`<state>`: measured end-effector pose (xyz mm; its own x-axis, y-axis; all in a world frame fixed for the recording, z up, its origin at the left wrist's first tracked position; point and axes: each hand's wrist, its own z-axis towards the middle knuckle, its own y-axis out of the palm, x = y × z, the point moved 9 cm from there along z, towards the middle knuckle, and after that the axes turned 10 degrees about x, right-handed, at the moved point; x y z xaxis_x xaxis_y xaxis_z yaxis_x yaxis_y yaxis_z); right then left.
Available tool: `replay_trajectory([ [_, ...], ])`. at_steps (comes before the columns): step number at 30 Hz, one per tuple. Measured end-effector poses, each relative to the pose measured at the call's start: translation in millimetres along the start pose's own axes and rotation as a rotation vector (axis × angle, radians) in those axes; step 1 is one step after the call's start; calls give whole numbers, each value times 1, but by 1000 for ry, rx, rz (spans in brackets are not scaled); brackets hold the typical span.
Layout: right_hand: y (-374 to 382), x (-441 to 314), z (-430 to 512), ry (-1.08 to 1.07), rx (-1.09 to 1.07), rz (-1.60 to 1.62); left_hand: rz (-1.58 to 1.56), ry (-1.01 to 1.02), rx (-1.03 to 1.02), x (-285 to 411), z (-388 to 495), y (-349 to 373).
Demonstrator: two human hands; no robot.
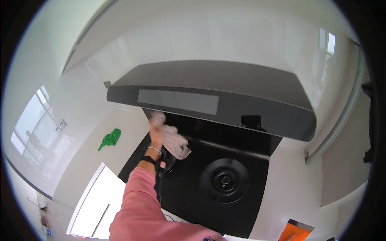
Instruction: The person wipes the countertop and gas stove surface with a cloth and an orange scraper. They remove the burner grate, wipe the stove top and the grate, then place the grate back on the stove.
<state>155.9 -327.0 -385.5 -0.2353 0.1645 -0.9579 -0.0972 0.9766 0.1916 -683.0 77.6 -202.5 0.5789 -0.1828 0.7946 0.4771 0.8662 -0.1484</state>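
Observation:
My left hand (156,132), blurred, reaches over the back left of a black glass gas hob (187,183), beneath the range hood. It holds a pale greyish-pink cloth (175,143), which covers the fingers and trails to the right across the rear of the hob. A dark band and a light bracelet circle the wrist below a pink sleeve (140,192). Under the wrist is the left burner (169,164), partly hidden, with a small red-and-white item (162,164) beside it. The round right burner (225,180) shows fully. My right hand is out of view.
Low over the hob's back juts a dark range hood (211,99). A crumpled green cloth (111,139) lies on the pale counter (132,123) at left. At lower right is an orange, dark-edged flat item (295,231). A grey pipe (334,126) runs up the right side.

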Motion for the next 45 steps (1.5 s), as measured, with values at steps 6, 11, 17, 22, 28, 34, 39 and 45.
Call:
replay_trajectory([
  [6, -7, -23, -75, -52, 98, -42, -457, -398, 294, -131, 83, -49],
  [11, 12, -26, -152, -71, 91, -88, 57, 33, -401, -64, -18, 88],
  [17, 34, -25, -216, -94, 68, -108, 47, 846, -1050, 34, -251, 175],
  [22, 42, -30, -248, -128, 72, -124, -189, 857, -1522, -31, -231, 218],
  [28, 50, -39, -269, -147, 52, -147, 23, 156, -1799, -180, -139, 204],
  [34, 57, -40, -274, -175, 69, -205, 428, 309, -1294, -274, 33, 93],
  [39, 70, -35, -272, -193, 83, -240, 861, 353, -853, -276, 67, -7],
  [45, 82, -28, -264, -216, 101, -309, 1004, 355, -516, -300, 68, 14],
])
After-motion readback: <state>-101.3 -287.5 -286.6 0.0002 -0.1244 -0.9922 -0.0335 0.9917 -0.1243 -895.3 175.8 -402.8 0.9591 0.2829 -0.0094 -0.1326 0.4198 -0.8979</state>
